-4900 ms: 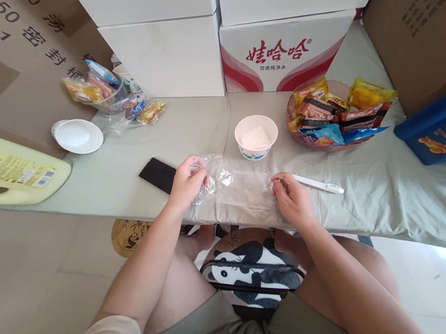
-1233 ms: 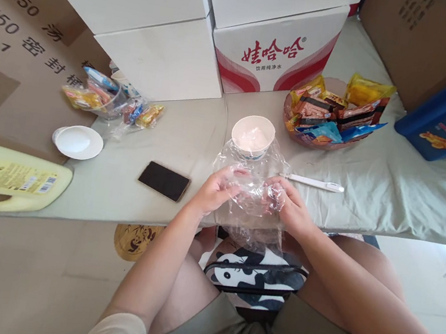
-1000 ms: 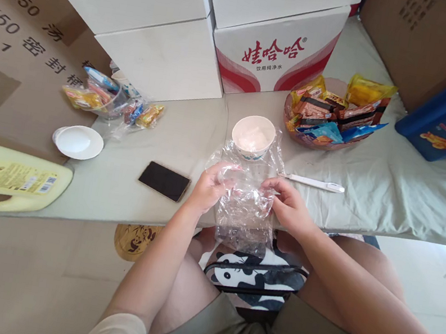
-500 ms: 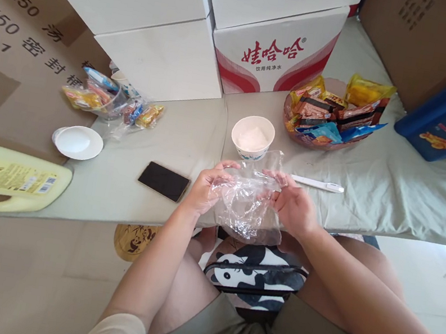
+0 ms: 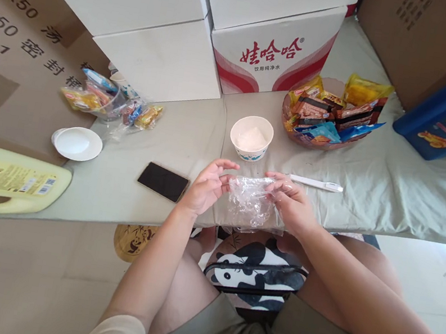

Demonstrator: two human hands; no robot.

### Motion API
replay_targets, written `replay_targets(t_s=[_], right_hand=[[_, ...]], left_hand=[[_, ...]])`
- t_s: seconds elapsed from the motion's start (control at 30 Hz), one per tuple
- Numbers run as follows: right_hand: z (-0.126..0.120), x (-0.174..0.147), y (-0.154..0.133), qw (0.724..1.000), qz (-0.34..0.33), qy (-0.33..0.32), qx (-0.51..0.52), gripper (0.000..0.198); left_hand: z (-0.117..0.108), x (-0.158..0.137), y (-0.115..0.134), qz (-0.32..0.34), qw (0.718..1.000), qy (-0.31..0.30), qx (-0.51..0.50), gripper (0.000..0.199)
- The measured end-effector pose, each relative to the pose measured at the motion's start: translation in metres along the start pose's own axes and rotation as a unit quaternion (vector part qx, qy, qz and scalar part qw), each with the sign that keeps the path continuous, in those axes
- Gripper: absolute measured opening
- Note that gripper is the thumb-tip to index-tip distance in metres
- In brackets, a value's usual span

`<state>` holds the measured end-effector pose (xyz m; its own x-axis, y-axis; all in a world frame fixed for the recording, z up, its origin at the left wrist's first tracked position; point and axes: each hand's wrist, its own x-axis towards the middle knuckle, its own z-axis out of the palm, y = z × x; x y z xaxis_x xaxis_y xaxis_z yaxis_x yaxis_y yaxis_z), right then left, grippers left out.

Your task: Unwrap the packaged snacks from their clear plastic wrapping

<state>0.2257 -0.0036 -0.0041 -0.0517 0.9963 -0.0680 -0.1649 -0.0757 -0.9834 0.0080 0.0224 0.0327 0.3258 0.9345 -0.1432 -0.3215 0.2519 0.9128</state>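
Note:
Between my hands, at the table's front edge, hangs a crumpled clear plastic bag [image 5: 249, 203]. My left hand [image 5: 207, 188] pinches its upper left edge, with the index finger stretched out above. My right hand [image 5: 291, 202] has its thumb and fingers closed on the upper right edge. Just beyond them a white paper bowl [image 5: 250, 151] with a blue pattern stands upright, with something whitish and translucent in it. To the right, a white pen-like stick [image 5: 316, 183] lies near my right fingertips. A black phone [image 5: 163, 181] rests left of my left hand.
A bowl of wrapped snacks [image 5: 327, 142] stands at the back right, beside a blue container [image 5: 439, 126]. On the left are more packaged snacks [image 5: 101, 101], a white bowl [image 5: 89, 146] and a yellow jug [image 5: 12, 174]. White cartons [image 5: 159, 59] line the back.
The bag has been drawn down and bunched smaller; its upper part no longer overlaps the paper bowl. My left fingers have spread a little, while both hands stay in nearly the same place.

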Motion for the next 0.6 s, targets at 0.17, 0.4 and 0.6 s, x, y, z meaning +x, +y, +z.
replay_targets(t_s=[0.17, 0.4, 0.6], right_hand=[[-0.003, -0.001, 0.0, 0.988, -0.092, 0.045, -0.115, 0.011], [-0.007, -0.002, 0.005, 0.962, -0.152, 0.009, -0.227, 0.024], [-0.004, -0.003, 0.016, 0.938, -0.226, -0.027, -0.262, 0.032]], left_hand=[[0.005, 0.002, -0.003, -0.134, 0.99, 0.006, -0.039, 0.067], [0.007, 0.002, -0.005, -0.168, 0.986, 0.019, -0.001, 0.062], [0.007, 0.003, -0.007, -0.183, 0.983, 0.009, 0.027, 0.045]])
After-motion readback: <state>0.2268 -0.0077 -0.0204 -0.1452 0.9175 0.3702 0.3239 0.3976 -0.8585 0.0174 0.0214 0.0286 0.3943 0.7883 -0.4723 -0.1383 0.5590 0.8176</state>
